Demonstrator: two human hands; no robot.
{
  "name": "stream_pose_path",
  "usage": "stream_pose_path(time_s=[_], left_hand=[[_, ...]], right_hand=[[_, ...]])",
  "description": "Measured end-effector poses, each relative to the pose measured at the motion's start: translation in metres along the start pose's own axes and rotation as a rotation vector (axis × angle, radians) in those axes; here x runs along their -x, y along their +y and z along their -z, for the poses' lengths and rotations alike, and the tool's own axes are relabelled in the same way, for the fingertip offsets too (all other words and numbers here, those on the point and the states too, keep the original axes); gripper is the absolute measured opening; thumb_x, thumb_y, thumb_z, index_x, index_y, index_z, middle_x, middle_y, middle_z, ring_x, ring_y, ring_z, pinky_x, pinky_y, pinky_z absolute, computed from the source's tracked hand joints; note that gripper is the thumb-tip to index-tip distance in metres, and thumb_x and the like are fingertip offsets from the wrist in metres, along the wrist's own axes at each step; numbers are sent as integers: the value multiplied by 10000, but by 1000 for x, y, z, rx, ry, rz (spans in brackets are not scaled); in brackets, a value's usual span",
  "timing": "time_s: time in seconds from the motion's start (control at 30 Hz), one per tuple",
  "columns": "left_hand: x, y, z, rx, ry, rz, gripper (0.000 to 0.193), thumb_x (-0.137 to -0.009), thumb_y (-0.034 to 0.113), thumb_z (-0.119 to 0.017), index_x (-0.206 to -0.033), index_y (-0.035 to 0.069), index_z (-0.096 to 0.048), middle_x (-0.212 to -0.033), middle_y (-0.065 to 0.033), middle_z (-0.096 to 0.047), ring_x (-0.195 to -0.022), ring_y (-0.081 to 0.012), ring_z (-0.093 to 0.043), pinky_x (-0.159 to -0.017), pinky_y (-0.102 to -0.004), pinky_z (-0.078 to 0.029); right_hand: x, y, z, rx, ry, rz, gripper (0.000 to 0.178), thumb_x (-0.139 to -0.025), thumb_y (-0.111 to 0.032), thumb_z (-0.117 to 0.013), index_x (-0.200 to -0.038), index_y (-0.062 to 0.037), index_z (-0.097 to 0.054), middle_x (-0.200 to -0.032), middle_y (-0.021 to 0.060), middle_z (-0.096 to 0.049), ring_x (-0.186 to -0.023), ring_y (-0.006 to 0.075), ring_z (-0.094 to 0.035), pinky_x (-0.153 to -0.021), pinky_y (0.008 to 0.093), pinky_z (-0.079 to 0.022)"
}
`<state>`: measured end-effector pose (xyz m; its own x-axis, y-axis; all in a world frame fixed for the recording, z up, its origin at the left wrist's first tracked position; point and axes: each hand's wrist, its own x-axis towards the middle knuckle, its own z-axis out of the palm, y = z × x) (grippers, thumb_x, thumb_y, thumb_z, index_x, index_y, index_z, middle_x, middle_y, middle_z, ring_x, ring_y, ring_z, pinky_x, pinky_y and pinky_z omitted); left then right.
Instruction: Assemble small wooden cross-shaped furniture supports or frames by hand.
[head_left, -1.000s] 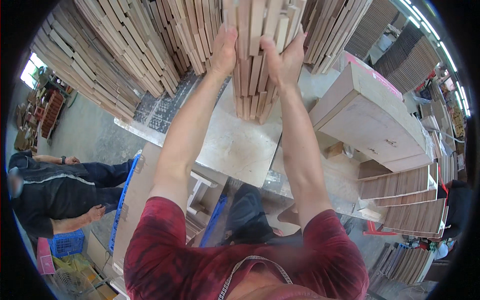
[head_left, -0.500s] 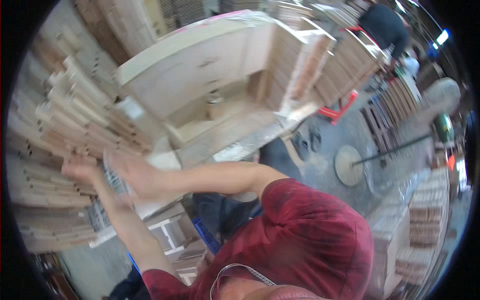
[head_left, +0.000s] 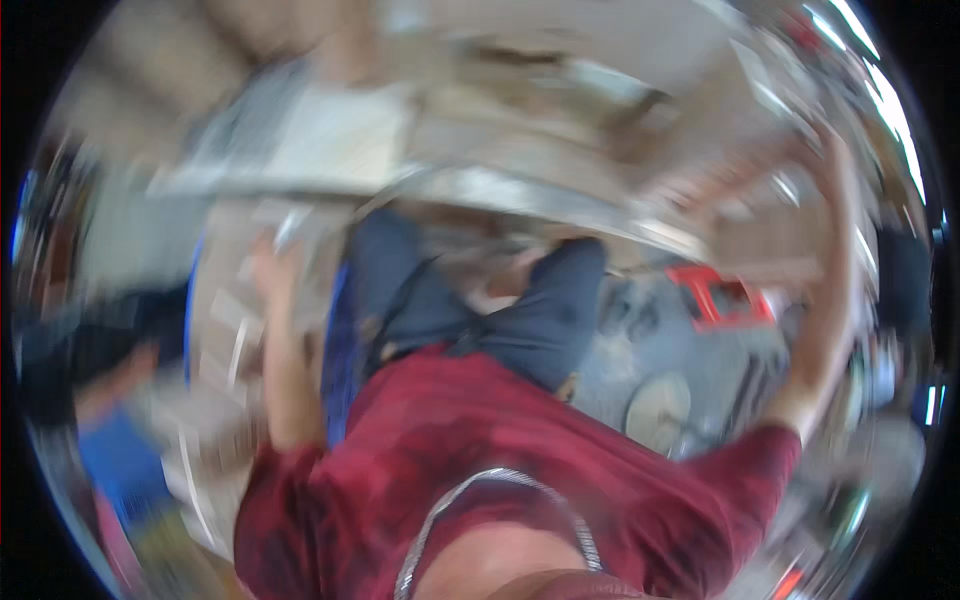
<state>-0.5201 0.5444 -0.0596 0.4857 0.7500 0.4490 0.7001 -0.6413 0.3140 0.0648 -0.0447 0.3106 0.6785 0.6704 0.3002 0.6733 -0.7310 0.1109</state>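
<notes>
Motion smears the whole picture. My left hand reaches over a blue-edged bin at my left side, among pale wooden pieces. A small whitish, shiny thing shows by its fingertips; whether the hand holds it is unclear. Far off to the right, my right arm stretches up, and my right hand is beside blurred wooden panels. Its fingers are too smeared to read. Between the two arms runs a workbench edge, with a large pale wooden piece beyond it.
On the bench's left lies a white sheet-like thing. A red stand and a round base are on the floor to the right. Another person, in blue, is at the far left.
My hands, close together by the stacked wood at left, have parted. The left has come down to the bin; the right has swung far right. The whole view has turned.
</notes>
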Motion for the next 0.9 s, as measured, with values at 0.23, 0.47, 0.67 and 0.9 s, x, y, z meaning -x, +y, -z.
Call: stream_pose_path(time_s=[0.23,0.47,0.67,0.9], left_hand=[[-8,54,48,-266,-413,353,326,-796,229,-720,-1031,4,-710,-1101,-201,-695,-1062,-378,-667,-913,-462,-546],[-25,-13,-16,-469,-628,498,287,-924,200,-568,-1132,96,-737,-1202,-137,-705,-1132,-299,-669,-1038,-464,-447],[-47,-22,-4,-408,-472,438,340,-842,339,-683,-1055,88,-768,-1124,-145,-732,-1054,-306,-706,-901,-442,-544],[-44,54,104,975,2,484,162,-930,166,-688,-1044,65,-743,-931,-38,-731,-806,-108,-650,-703,-275,-500]], right_hand=[[-36,69,-8,114,-34,162,226,-851,-148,-687,-1002,11,-633,-925,201,-667,-857,361,-633,-774,450,-472],[4,16,42,-102,-29,-143,207,-884,-176,-711,-981,-4,-647,-892,109,-689,-770,218,-601,-748,381,-461],[170,-163,39,-891,105,-224,376,-879,-179,-725,-1202,-2,-648,-1111,59,-698,-1031,141,-635,-945,300,-472],[147,-375,-187,-1638,-426,-363,181,-941,-201,-657,-988,-28,-688,-870,39,-707,-779,94,-618,-713,243,-473]])
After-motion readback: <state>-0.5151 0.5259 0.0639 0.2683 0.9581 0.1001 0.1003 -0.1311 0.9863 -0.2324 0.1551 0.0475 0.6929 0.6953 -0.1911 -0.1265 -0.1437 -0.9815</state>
